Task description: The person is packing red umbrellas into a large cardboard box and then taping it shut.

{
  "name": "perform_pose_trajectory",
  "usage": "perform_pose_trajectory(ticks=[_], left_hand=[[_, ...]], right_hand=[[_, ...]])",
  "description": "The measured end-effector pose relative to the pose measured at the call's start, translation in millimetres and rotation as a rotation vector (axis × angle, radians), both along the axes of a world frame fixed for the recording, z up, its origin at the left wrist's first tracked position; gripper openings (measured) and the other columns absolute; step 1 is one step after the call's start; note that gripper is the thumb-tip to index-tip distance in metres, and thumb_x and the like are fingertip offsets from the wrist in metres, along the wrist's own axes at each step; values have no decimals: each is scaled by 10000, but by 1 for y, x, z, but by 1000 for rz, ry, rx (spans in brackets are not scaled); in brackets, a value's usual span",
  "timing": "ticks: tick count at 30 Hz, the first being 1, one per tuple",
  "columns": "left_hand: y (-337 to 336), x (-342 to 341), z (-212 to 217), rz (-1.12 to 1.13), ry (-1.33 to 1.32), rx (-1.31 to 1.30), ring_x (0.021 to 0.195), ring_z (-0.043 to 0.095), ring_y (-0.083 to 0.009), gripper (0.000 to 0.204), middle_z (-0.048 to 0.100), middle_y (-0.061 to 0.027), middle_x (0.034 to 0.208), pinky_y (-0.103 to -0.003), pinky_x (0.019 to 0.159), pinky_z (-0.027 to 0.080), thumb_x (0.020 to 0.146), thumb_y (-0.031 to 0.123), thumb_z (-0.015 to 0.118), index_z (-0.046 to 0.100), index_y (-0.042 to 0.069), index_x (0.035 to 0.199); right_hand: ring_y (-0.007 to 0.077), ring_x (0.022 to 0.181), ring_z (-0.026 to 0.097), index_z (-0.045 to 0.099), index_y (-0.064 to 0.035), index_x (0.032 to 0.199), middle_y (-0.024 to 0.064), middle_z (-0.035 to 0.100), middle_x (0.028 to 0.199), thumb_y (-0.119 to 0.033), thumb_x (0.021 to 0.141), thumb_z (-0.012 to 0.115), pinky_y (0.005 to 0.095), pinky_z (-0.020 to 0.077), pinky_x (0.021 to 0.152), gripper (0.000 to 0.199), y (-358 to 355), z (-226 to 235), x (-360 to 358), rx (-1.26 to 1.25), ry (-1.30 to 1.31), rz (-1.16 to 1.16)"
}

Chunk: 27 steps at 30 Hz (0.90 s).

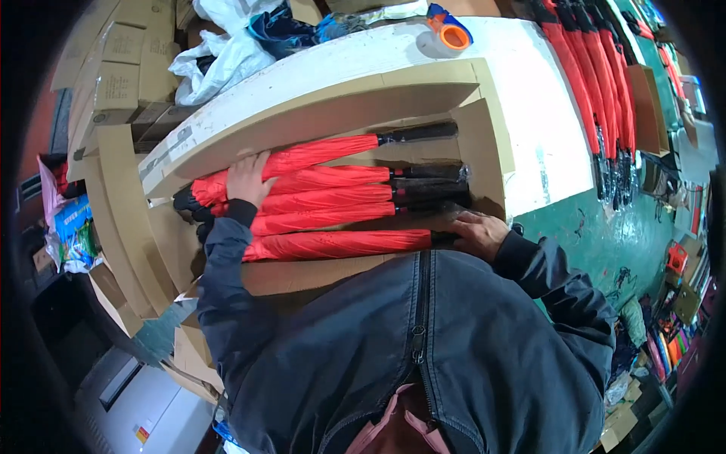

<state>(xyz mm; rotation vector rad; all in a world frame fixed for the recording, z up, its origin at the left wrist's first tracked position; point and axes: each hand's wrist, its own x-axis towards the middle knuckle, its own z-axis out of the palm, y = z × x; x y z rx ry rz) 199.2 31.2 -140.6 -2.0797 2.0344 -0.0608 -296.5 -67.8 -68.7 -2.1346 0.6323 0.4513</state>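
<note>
Left hand (248, 179) lies palm down, fingers slightly spread, across the left end of the farthest red, tightly furled fabric umbrella (325, 153). Right hand (482, 234) is partly curled beside the black handle (443, 238) of the nearest red furled umbrella (340, 244); whether it grips the handle cannot be told. Both umbrellas lie inside a long, open brown cardboard box (340, 110), with further red furled umbrellas (333, 179) between them, handles pointing right. Box rests on a white tabletop (529, 91). Beyond its far side stands an orange-and-blue tape dispenser (438, 24); more red umbrellas (578, 72) lie bundled at upper right.
</note>
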Motion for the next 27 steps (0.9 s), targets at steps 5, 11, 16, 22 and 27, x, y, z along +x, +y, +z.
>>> perform_pose_trajectory(ticks=[5,11,16,22,27], left_hand=[[-20,36,8,166,277,445,1115,540,-322,666,593,-149,1198,-408,925,434,779,557,633,527,135,1283],[-32,35,4,98,356,581,1061,586,-331,669,642,-142,1119,-442,917,447,795,593,610,523,159,1296],[8,34,-2,-61,140,24,1024,603,-338,712,640,-153,1116,-414,914,462,754,599,647,524,160,1301],[-5,80,21,373,364,636,1017,602,-341,795,644,-154,1094,-414,905,463,668,639,692,544,157,1282],[43,139,-39,492,498,908,1037,588,-350,840,642,-163,1081,-394,913,453,611,631,746,579,91,1231]], right_hand=[[340,1001,571,584,-83,1154,155,584,1078,-179,792,640,415,496,839,379,0,4,4,20,15,11],[336,1041,554,581,-59,1138,144,579,1100,-151,798,619,419,471,879,355,8,12,-7,-72,-97,-70],[323,1054,543,587,-49,1119,128,582,1108,-126,800,569,411,442,906,328,17,15,-15,-171,-258,-154],[314,1067,542,598,-45,1095,126,579,1135,-105,799,563,396,442,907,303,19,27,-22,-235,-253,-165],[299,1059,546,588,-46,1093,122,575,1133,-119,793,572,387,447,892,309,24,23,-25,-285,-296,-216]])
